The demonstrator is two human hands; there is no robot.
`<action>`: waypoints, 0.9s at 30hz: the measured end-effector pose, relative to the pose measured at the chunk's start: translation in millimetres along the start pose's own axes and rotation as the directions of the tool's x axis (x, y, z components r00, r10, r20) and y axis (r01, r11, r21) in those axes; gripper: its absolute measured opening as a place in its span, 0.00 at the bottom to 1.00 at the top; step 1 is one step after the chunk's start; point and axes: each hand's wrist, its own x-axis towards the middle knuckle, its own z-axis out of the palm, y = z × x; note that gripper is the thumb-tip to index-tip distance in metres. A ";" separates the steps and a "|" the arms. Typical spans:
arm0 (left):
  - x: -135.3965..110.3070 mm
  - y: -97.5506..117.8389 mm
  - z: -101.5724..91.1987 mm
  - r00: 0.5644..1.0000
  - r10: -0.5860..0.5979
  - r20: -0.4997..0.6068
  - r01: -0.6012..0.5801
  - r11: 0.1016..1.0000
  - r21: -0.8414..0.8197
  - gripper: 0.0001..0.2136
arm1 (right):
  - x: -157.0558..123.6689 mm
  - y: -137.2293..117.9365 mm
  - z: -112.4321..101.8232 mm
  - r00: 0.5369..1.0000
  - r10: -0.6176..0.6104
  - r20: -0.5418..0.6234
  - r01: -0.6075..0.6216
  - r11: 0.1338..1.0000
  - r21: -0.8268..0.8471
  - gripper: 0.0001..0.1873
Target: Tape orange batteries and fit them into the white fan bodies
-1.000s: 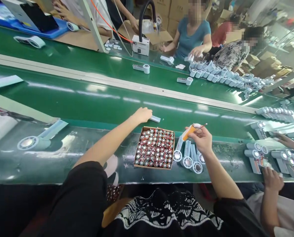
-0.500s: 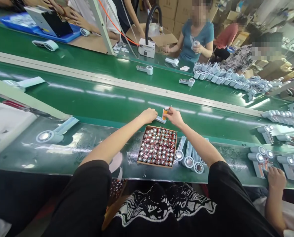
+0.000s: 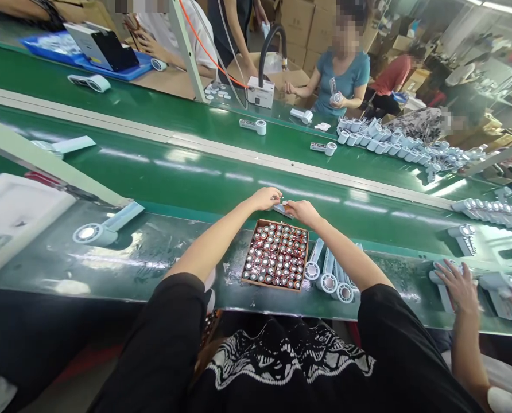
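My left hand (image 3: 267,198), fingers pinched together, is over the far side of a pale blue-grey fan handle (image 3: 283,211) on the green belt. My right hand (image 3: 303,212) is closed at the handle's right end, thumb and fingertips pressed together. Whatever the fingertips of either hand grip is too small or hidden. Just in front of my hands stands a shallow cardboard box (image 3: 275,287) packed with small round motors (image 3: 277,255) and red wires. To its right lie several pale blue handheld fan bodies (image 3: 328,281), partly behind my right forearm.
Another fan body (image 3: 94,232) rests on the bench at left, near a white tray (image 3: 19,223) and a slanted metal post (image 3: 45,158). A neighbour's hand (image 3: 460,287) is over fan bodies at right. Across the line, a person in a teal shirt (image 3: 346,74) holds a fan.
The orange piece in my right hand is out of sight. My right hand has come down to the handle, and my left has shifted slightly right. The neighbour's hand has moved up and opened.
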 end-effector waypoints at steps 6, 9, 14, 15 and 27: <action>-0.3 25.9 10.8 0.984 -0.108 -0.140 0.095 0.990 -0.101 0.15 | 1.3 -18.2 -5.0 1.000 0.005 -0.002 -0.005 0.999 -0.033 0.21; -11.1 43.1 3.7 0.973 -0.128 -0.192 0.105 0.987 -0.125 0.18 | 5.6 -23.4 -11.4 1.000 0.001 0.010 0.000 0.998 -0.058 0.22; -146.1 19.2 -11.1 0.925 -0.145 -0.351 0.108 0.986 -0.124 0.18 | 3.7 -11.6 -12.8 0.996 -0.012 0.083 0.023 0.991 -0.134 0.13; -190.4 9.2 -9.6 0.914 -0.129 -0.386 0.098 0.990 -0.097 0.15 | -0.3 -6.3 -11.6 0.996 -0.010 0.094 0.024 0.988 -0.149 0.12; -397.4 42.5 27.6 0.897 -0.067 -0.437 0.202 0.942 0.268 0.16 | -138.9 -110.3 1.7 0.991 -0.134 0.000 0.116 0.859 0.499 0.24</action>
